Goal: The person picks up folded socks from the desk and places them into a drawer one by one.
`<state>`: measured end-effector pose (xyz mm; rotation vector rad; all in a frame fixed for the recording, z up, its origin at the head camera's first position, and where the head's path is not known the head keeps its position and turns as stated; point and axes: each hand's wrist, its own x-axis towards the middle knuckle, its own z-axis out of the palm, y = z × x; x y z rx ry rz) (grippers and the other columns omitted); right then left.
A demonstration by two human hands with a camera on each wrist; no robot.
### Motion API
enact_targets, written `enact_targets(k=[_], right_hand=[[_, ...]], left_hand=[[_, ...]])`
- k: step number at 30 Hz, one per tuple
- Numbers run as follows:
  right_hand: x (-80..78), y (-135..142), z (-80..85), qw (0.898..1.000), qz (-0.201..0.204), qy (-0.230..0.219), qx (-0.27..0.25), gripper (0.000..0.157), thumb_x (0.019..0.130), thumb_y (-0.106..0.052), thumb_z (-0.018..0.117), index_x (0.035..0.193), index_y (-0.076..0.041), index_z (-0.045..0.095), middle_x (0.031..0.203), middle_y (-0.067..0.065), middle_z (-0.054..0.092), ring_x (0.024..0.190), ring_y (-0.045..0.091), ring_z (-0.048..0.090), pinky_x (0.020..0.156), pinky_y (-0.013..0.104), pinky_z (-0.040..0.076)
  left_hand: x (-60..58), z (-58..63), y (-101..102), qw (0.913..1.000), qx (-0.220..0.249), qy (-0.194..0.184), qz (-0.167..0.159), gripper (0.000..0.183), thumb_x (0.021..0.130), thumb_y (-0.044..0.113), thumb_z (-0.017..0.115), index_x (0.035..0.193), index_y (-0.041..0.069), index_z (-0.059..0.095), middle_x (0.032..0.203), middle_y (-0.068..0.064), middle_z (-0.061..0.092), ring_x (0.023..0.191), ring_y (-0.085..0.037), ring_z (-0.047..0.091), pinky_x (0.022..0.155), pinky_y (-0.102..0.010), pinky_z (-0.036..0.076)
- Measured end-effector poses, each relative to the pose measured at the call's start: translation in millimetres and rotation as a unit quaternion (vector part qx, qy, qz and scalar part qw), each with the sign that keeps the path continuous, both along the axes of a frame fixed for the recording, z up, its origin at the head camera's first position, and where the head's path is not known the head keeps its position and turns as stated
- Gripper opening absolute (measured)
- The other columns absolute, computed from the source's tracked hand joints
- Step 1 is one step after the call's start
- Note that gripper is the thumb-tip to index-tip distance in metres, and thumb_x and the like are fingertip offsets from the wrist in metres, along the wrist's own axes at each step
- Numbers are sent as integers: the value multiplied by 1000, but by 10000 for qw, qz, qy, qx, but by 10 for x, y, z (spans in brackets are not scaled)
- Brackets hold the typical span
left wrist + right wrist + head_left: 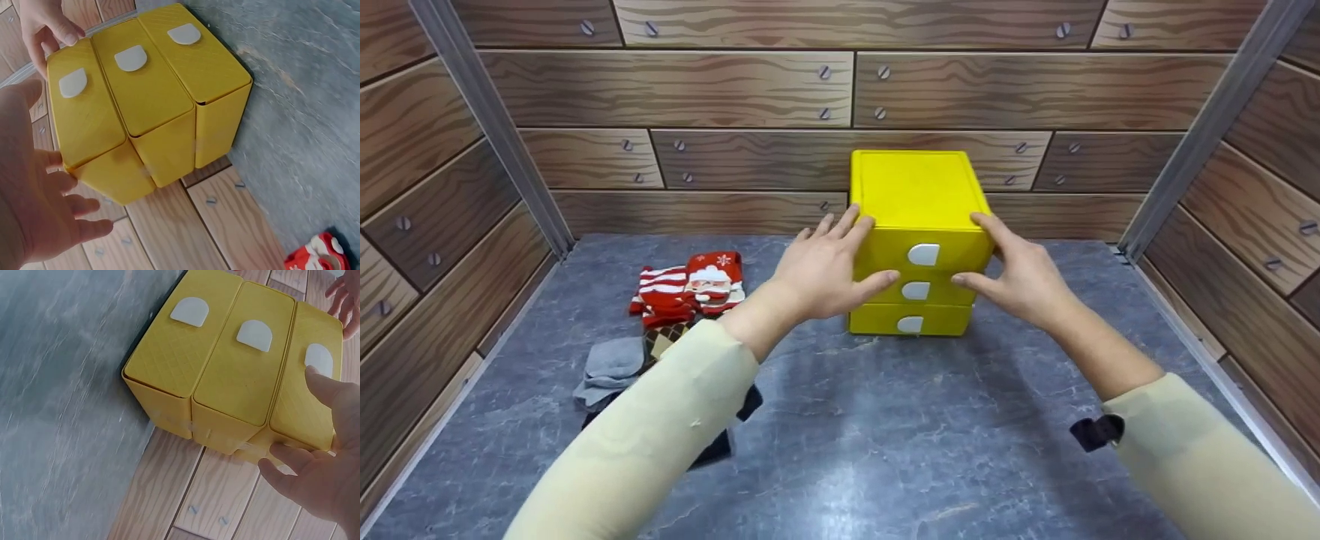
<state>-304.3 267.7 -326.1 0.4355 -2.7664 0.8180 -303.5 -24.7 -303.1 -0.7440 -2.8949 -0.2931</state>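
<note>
A yellow three-drawer box [919, 187] stands on the grey marbled surface, its white half-round handles [924, 254] facing me. At its upper left edge, my left hand [829, 262] has its fingers spread, the tips right at the side and top edge. My right hand [1027, 281] is at the upper right side, forefinger at the top corner and thumb extended in front. In the right wrist view, the right thumb [323, 387] overlaps the top drawer close to its handle. All three drawers [151, 81] look closed in the left wrist view.
Left of the box lie folded socks: a red Santa pair [716, 281], red-and-white striped ones [664, 289], a grey pair [615, 364], brown checked ones and dark ones [716, 450], partly behind my left sleeve. Wood-patterned walls [750, 90] enclose the back and sides.
</note>
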Motion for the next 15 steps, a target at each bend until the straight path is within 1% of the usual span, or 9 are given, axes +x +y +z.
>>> enact_targets(k=[4,8,15], right_hand=[[19,-132,-29,9999,108,20,24,88,82,-44,76,153,-24,28,149,14,42,130,33,48,103,51,40],[43,-251,-43,9998,199,71,43,87,83,-41,76,153,-25,28,149,14,42,128,32,49,102,51,42],[69,-415,-37,9994,346,19,50,87,85,-40,75,154,-27,25,153,11,36,129,32,49,101,49,43]], left_hand=[[78,-28,-157,9998,155,-70,58,93,86,81,31,157,21,20,162,-3,12,141,-33,30,112,-53,26],[146,-42,-291,9997,171,-43,142,95,85,82,30,157,21,20,162,-3,13,140,-33,33,111,-53,28],[228,-15,-458,9996,83,101,258,95,85,82,29,156,19,23,161,-6,16,138,-36,35,110,-55,29]])
